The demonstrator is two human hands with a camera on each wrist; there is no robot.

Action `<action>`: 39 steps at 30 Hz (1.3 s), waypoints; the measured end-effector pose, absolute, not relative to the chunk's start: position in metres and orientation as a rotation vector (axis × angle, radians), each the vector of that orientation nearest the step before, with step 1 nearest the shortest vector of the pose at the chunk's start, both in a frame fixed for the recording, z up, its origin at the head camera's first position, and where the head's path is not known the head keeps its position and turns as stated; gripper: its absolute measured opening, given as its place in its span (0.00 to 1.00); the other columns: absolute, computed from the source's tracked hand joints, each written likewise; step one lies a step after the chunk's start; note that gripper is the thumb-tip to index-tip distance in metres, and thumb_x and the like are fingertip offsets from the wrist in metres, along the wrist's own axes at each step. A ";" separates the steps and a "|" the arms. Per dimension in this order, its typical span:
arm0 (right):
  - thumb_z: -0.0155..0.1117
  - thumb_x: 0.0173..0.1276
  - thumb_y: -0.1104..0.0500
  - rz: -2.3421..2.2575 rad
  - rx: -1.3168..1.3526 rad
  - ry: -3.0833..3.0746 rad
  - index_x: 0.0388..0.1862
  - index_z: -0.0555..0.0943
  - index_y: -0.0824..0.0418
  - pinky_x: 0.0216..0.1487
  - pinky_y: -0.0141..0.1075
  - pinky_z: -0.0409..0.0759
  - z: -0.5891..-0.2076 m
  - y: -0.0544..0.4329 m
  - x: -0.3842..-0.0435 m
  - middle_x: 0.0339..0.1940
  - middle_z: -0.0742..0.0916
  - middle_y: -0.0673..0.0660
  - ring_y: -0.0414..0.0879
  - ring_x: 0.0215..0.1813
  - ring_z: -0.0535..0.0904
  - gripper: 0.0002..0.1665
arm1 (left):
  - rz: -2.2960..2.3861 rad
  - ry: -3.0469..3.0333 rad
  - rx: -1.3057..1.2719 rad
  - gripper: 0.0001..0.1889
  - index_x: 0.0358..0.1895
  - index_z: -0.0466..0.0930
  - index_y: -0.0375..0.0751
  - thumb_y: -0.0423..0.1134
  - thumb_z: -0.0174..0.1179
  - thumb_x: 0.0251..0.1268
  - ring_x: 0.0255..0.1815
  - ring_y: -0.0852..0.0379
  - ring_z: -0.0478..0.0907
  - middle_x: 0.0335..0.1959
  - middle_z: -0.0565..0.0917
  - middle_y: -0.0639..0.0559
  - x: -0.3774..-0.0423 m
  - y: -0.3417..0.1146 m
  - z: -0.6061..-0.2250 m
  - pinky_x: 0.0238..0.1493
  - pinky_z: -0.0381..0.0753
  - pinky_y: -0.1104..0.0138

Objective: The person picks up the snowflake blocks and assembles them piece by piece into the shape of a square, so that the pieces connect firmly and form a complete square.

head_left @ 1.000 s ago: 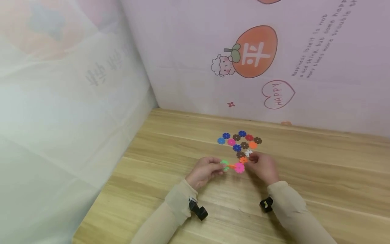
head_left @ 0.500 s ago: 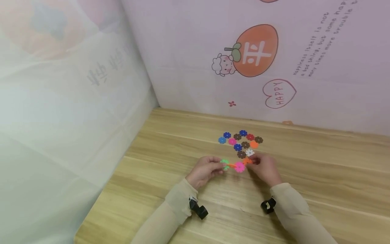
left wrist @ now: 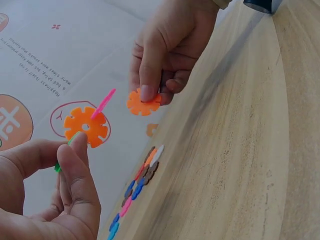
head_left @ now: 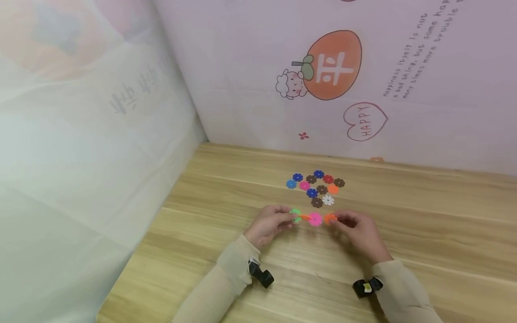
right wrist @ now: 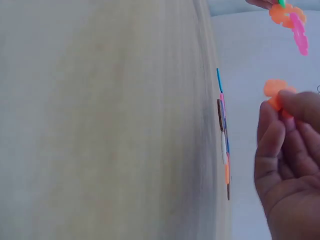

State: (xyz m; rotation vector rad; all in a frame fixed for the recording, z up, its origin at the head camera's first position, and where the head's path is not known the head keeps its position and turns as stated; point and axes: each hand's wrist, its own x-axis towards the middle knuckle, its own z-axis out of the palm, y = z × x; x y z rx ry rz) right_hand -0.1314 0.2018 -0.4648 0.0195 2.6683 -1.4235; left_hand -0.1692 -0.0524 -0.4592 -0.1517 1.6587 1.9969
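My left hand pinches a green snowflake disc between thumb and fingers. Slotted into that is an orange disc, which bears a pink disc standing crosswise at its far edge. The chain is held up off the tabletop. Just right of it, my right hand pinches a separate orange disc by its edge, with a small gap between it and the pink one. In the right wrist view the thumb and fingertips cover part of this single orange disc.
Behind the hands, several loose discs lie flat on the wooden table; a white disc and a brown disc are nearest. A printed cloth wall rises at the table's back edge, and a pale cloth hangs on the left.
My right hand has picked up the orange disc from beside the white and brown discs and drawn it right and nearer. My left hand stays almost still with its linked discs.
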 end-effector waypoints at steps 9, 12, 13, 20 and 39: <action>0.69 0.66 0.55 -1.509 -0.175 2.820 0.44 0.87 0.57 0.35 0.28 0.82 -0.464 0.198 -0.120 0.39 0.90 0.55 0.36 0.35 0.81 0.10 | 1.982 1.650 -0.130 0.09 0.45 0.79 0.32 0.31 0.63 0.64 0.35 0.59 0.82 0.38 0.84 0.47 -0.168 -0.053 -0.457 0.36 0.84 0.75; 0.70 0.65 0.57 -1.553 -0.230 2.832 0.42 0.87 0.57 0.34 0.28 0.82 -0.464 0.196 -0.117 0.38 0.90 0.54 0.34 0.33 0.81 0.08 | 1.981 1.649 -0.135 0.08 0.44 0.78 0.33 0.31 0.64 0.64 0.35 0.59 0.82 0.38 0.84 0.47 -0.167 -0.054 -0.456 0.37 0.83 0.74; 0.70 0.65 0.58 -1.565 -0.241 2.832 0.42 0.87 0.57 0.34 0.28 0.82 -0.463 0.195 -0.116 0.38 0.90 0.54 0.34 0.33 0.81 0.08 | 1.980 1.651 -0.134 0.08 0.44 0.78 0.33 0.31 0.64 0.64 0.35 0.59 0.82 0.38 0.84 0.47 -0.167 -0.054 -0.456 0.37 0.83 0.74; 0.71 0.64 0.60 -1.584 -0.238 2.856 0.40 0.87 0.58 0.35 0.26 0.83 -0.463 0.190 -0.114 0.38 0.91 0.56 0.31 0.34 0.82 0.07 | 1.993 1.637 -0.156 0.08 0.44 0.79 0.32 0.30 0.63 0.64 0.34 0.59 0.82 0.38 0.84 0.46 -0.168 -0.056 -0.456 0.39 0.85 0.73; 0.71 0.63 0.61 -1.682 -0.269 2.812 0.41 0.88 0.59 0.39 0.23 0.84 -0.462 0.184 -0.114 0.39 0.91 0.58 0.30 0.38 0.83 0.08 | 1.994 1.585 -0.152 0.08 0.44 0.78 0.32 0.29 0.62 0.64 0.36 0.58 0.84 0.40 0.84 0.44 -0.169 -0.058 -0.461 0.38 0.84 0.74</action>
